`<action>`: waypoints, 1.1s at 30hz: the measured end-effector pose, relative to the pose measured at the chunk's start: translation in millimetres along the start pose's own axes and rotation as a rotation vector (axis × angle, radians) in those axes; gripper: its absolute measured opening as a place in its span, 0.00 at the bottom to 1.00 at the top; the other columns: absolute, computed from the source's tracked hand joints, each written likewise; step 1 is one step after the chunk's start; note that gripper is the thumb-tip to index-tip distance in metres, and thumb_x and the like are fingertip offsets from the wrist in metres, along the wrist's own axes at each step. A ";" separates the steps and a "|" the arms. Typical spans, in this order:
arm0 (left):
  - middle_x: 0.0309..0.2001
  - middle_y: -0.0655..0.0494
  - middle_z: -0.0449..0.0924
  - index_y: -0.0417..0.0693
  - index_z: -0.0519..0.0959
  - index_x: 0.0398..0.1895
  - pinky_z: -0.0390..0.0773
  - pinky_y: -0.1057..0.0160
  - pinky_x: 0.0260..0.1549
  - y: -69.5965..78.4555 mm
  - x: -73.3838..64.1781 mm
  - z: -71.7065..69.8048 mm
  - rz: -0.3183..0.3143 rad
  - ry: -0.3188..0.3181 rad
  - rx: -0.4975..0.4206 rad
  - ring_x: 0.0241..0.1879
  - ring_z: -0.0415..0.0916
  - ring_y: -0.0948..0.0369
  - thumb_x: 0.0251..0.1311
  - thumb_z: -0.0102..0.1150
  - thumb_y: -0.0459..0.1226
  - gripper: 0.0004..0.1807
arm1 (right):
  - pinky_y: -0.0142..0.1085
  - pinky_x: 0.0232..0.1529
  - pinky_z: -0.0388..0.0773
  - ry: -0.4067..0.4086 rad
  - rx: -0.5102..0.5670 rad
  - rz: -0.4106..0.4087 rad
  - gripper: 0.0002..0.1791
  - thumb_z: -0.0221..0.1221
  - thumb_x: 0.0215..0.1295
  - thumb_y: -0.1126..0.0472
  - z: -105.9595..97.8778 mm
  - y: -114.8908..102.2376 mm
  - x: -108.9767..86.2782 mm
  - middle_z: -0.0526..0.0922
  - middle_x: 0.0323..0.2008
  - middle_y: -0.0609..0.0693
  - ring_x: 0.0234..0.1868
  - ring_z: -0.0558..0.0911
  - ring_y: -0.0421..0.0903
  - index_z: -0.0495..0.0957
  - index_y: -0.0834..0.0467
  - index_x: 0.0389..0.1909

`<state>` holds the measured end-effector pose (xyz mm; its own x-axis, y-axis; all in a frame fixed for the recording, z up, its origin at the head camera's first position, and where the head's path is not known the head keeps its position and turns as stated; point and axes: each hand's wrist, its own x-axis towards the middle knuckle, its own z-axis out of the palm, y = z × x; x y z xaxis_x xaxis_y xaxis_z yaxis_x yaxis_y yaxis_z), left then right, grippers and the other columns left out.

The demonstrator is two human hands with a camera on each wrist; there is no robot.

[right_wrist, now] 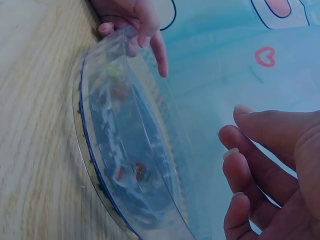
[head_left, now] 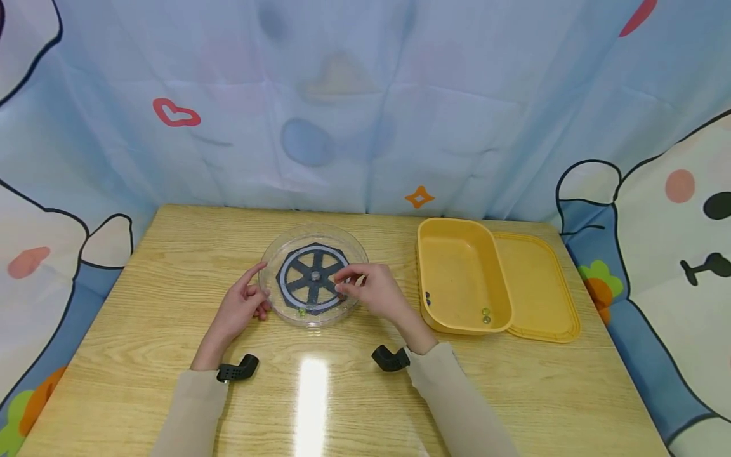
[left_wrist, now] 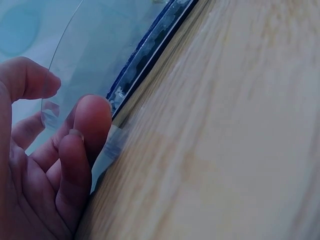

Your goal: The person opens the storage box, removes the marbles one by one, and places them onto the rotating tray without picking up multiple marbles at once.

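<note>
A clear round dish (head_left: 313, 322) lies on the table, a dark spoked wheel pattern (head_left: 295, 277) showing in it. My left hand (head_left: 240, 308) holds the dish's left side, index finger at the rim and thumb against the wall. Over the right part of the dish is my right hand (head_left: 374, 291), fingers loosely bent; in the right wrist view nothing shows between thumb (right_wrist: 270, 132) and index finger. Close under these fingers in the dish are a red-and-clear marble (right_wrist: 141, 172) and its reflection-like red twin. A yellow-green marble (head_left: 302, 312) sits near the dish's front edge.
Right of the dish stands a yellow bin (head_left: 462, 254) with blue marbles (head_left: 428, 298) and yellow-green marbles (head_left: 486, 316) inside. A flat yellow lid (head_left: 539, 285) lies beside it. Behind the wooden table (head_left: 354, 393) hangs a printed blue curtain (head_left: 342, 95).
</note>
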<state>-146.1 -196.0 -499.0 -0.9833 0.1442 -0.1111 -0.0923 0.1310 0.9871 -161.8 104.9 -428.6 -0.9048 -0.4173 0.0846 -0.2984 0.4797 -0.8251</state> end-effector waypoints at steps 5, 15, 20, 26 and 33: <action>0.26 0.43 0.78 0.49 0.57 0.78 0.80 0.63 0.23 1.5 -2.5 1.5 0.002 0.009 0.011 0.20 0.75 0.58 0.71 0.50 0.28 0.34 | 0.36 0.31 0.77 0.032 -0.001 0.011 0.07 0.68 0.63 0.62 -8.4 -0.5 -2.6 0.85 0.35 0.43 0.33 0.79 0.44 0.87 0.55 0.42; 0.27 0.41 0.78 0.49 0.56 0.78 0.80 0.63 0.23 1.9 -3.3 1.5 0.005 0.008 0.011 0.20 0.75 0.58 0.71 0.51 0.29 0.34 | 0.36 0.33 0.75 0.104 -0.054 0.084 0.07 0.67 0.64 0.63 -51.2 -0.2 -10.6 0.85 0.37 0.46 0.35 0.77 0.49 0.87 0.57 0.42; 0.26 0.42 0.78 0.49 0.56 0.78 0.80 0.63 0.23 2.0 -3.5 1.7 0.010 0.008 0.003 0.20 0.75 0.58 0.71 0.51 0.28 0.34 | 0.35 0.31 0.75 0.149 -0.099 0.077 0.06 0.66 0.65 0.62 -77.9 9.3 -16.0 0.86 0.37 0.47 0.33 0.78 0.50 0.87 0.55 0.42; 0.26 0.44 0.77 0.51 0.58 0.77 0.80 0.64 0.23 -0.4 -1.1 2.3 -0.005 0.014 0.007 0.20 0.75 0.59 0.71 0.50 0.28 0.33 | 0.33 0.32 0.77 0.168 -0.130 0.074 0.08 0.67 0.64 0.61 -110.9 28.9 -21.9 0.86 0.38 0.49 0.33 0.79 0.47 0.87 0.56 0.43; 0.26 0.41 0.78 0.48 0.56 0.78 0.80 0.63 0.23 -1.6 0.9 1.0 -0.001 0.012 0.010 0.20 0.76 0.57 0.70 0.50 0.27 0.34 | 0.34 0.35 0.77 0.139 -0.174 0.105 0.11 0.66 0.65 0.63 -140.1 50.8 -27.9 0.86 0.40 0.53 0.39 0.79 0.49 0.85 0.63 0.45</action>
<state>-146.7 -195.1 -500.8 -0.9850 0.1322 -0.1106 -0.0918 0.1408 0.9858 -194.3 249.1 -394.6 -0.9632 -0.2533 0.0896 -0.2372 0.6454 -0.7260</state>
